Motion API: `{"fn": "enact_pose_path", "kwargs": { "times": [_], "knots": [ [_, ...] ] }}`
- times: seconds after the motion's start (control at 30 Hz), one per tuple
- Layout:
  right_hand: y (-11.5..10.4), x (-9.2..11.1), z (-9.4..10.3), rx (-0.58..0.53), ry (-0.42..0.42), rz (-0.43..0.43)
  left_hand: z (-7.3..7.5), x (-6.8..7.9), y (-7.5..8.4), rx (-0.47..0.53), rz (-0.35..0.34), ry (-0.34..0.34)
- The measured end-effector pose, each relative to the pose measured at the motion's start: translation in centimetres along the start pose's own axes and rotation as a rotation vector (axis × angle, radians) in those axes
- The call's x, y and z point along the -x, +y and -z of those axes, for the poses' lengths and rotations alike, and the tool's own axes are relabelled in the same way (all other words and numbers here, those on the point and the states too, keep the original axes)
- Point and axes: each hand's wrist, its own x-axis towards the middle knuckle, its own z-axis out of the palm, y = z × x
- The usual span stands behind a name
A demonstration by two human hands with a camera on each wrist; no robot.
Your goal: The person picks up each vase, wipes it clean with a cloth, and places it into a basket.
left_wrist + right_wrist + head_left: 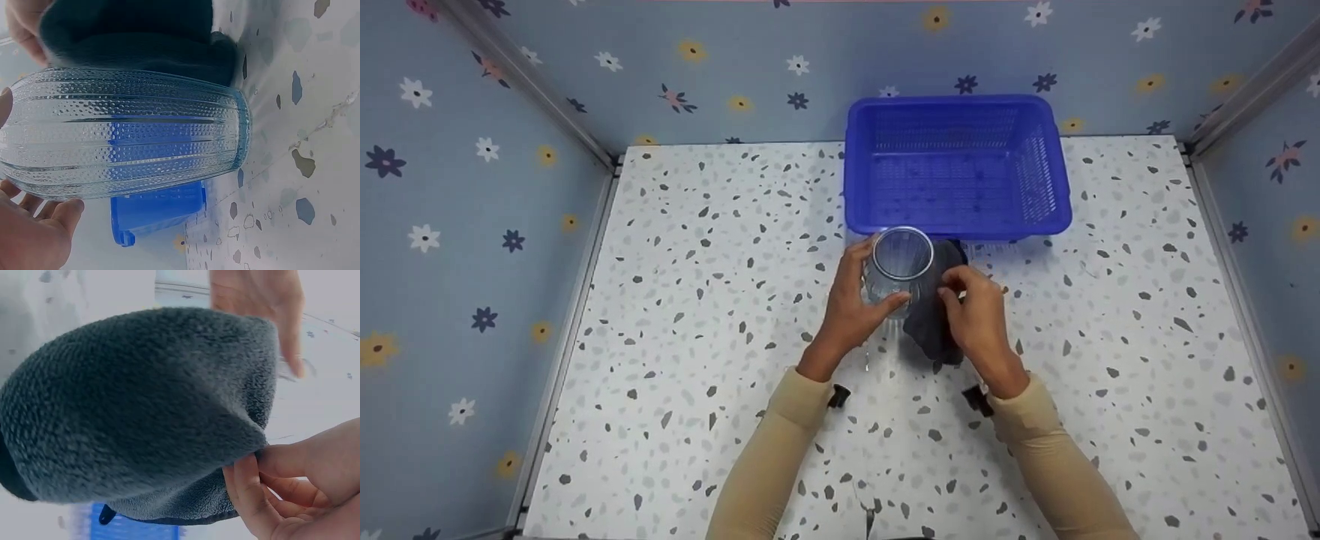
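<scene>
My left hand (850, 306) grips a clear glass vase (140, 132) around its upper part, thumb on the near side and fingers on the far side. Vertical ribs and small raised dots cover the glass, and its round mouth faces up in the head view. The vase's base is right at the tabletop in the left wrist view. Just right of it, my right hand (981, 319) pinches the edge of a dark grey fleecy cloth (129, 399) between thumb and fingers. The cloth hangs down beside the vase and overlaps part of its side.
A blue plastic basket (1061, 180) with perforated walls stands behind the hands, against the flowered back panel (847, 45). Side panels bound the speckled white table (720, 262) at left and right. Small black clips (978, 401) show by both wrists.
</scene>
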Motion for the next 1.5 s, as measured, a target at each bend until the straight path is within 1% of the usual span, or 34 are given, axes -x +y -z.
{"fn": "enact_pose_path", "kwargs": {
  "times": [0.17, 0.3, 0.47, 0.63, 0.77, 0.87, 1.17, 1.33, 1.5],
  "knots": [
    [2.3, 0.1, -1.7, 0.012, -0.058, -0.029, 0.1, 0.0, 0.1, -0.01, 0.025, -0.014],
    [3.6, 0.1, -2.9, 0.045, -0.098, -0.044, 0.2, 0.0, 0.2, -0.017, 0.04, -0.021],
    [4.4, 0.0, -3.7, 0.079, -0.123, -0.058, 0.1, 0.0, 0.1, -0.026, 0.038, -0.019],
    [4.4, 0.0, -3.6, 0.074, -0.131, -0.062, 0.0, 0.0, 0.1, -0.02, 0.029, -0.009],
    [3.9, 0.0, -2.9, 0.048, -0.138, -0.085, -0.1, 0.0, 0.2, -0.007, 0.025, -0.01],
    [3.1, -0.1, -2.1, 0.024, -0.129, -0.085, -0.1, 0.1, 0.2, -0.008, 0.024, -0.006],
    [0.5, -0.4, 0.2, -0.025, -0.042, -0.018, -0.3, 0.1, 0.2, -0.029, 0.003, 0.015],
    [-0.7, -0.6, 1.0, -0.024, -0.017, 0.0, -0.3, 0.1, 0.3, -0.042, -0.003, 0.019],
    [-1.9, -0.9, 1.7, -0.033, 0.0, 0.043, -0.5, 0.1, 0.3, -0.042, -0.006, 0.037]
  ]
}}
